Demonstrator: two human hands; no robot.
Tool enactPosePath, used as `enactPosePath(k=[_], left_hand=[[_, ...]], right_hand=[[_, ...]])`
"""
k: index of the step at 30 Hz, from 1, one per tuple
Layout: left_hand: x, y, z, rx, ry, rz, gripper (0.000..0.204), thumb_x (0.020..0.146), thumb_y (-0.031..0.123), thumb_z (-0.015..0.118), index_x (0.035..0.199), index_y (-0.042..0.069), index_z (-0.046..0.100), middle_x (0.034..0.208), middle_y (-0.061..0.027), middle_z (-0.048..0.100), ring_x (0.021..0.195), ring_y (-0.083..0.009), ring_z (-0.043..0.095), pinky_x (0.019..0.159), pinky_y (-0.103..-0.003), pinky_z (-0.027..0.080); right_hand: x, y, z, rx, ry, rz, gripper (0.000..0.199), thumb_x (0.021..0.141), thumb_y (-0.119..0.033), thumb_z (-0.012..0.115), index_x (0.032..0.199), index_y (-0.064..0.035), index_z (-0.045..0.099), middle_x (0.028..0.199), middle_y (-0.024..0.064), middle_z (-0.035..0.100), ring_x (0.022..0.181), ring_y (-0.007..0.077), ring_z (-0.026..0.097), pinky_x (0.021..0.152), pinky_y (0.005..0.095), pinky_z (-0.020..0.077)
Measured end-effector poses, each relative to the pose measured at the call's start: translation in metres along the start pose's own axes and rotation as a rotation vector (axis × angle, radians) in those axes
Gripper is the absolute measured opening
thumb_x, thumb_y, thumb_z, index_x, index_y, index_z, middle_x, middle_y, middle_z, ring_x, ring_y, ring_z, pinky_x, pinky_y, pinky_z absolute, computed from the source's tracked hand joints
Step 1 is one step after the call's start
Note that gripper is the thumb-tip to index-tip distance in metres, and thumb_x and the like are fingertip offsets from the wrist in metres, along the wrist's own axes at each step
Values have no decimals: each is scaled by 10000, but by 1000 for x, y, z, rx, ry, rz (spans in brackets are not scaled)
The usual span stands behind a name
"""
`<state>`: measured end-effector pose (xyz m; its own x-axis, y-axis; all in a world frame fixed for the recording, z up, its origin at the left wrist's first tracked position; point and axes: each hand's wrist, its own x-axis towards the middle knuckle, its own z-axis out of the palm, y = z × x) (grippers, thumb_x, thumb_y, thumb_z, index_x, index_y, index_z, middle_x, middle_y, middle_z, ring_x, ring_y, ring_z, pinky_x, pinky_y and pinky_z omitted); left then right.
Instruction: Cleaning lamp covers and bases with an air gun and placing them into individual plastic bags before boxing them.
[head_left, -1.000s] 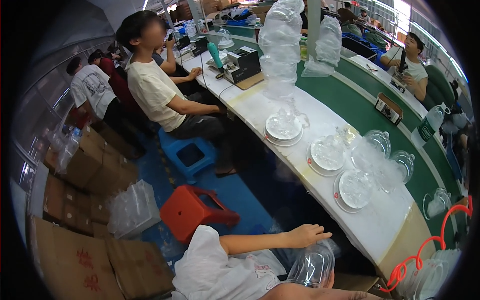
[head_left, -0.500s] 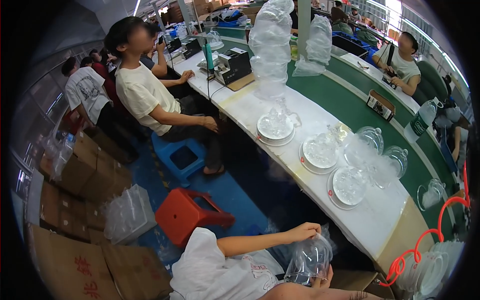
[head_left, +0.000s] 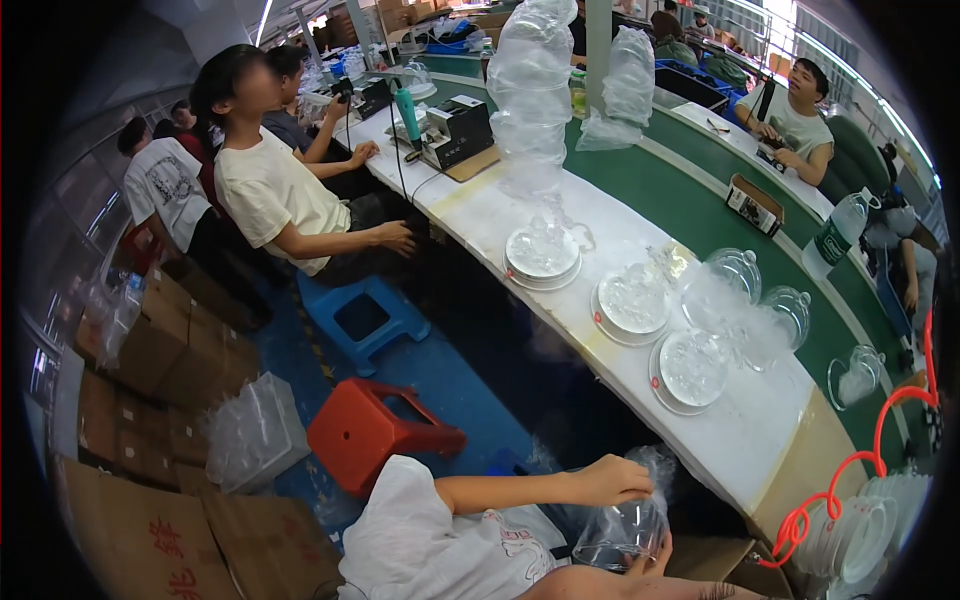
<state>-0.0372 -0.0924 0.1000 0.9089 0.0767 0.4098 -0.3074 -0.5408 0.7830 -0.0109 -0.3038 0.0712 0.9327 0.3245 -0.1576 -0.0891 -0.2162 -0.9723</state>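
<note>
Low in the view, in front of my white shirt, a clear dome-shaped cover point(head_left: 612, 535) sits inside a thin clear plastic bag point(head_left: 655, 465). The fingers of my left hand point(head_left: 615, 480) are closed on the bag's film at the upper side of the dome. My right hand point(head_left: 652, 560) curls around the dome's right side, supporting it from below, with some fingers hidden behind it. On the white table nearby rest round white dishes point(head_left: 694, 368) topped with crumpled clear plastic. Clear domed lids point(head_left: 735, 270) stand beside them.
A tall stack of plastic-wrapped pieces point(head_left: 535, 95) stands on the table. To the right are a coiled red air hose point(head_left: 840, 470) and stacked clear discs point(head_left: 855, 540). A red stool point(head_left: 375, 435), a blue stool point(head_left: 365, 315) and cardboard boxes point(head_left: 140, 520) occupy the left. Co-workers sit nearby.
My left hand has shifted slightly right and down, and the bag's film now bunches higher beside it. My right hand stays at the dome. A seated co-worker's hand has moved a little left and up.
</note>
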Motion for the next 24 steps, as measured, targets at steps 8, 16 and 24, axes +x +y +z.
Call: enactPosePath(k=[8,16,24], left_hand=[[-17,21,22,-295,238,-261,259,840,119,504,1086,60,559,1025,-111,459,973,-221,471,841,-286,375],[-38,-45,19,-1321,346,-1217,609,809,529,471,1227,93,391,1169,-114,465,1069,-275,445,907,-464,328],[-21,-26,7,-1666,-137,-1062,611,842,538,376,1276,108,356,1247,-135,428,1161,-334,393,927,-557,304]], right_hand=[[-3,12,-3,62,272,-203,300,893,-85,422,1152,59,466,1104,171,534,975,232,540,844,309,419],[-6,-15,25,-217,331,-416,219,837,-20,501,1045,6,563,995,147,598,895,236,586,788,296,450],[-12,4,29,-123,307,-378,261,821,26,475,1075,4,530,1041,161,574,920,255,575,775,293,452]])
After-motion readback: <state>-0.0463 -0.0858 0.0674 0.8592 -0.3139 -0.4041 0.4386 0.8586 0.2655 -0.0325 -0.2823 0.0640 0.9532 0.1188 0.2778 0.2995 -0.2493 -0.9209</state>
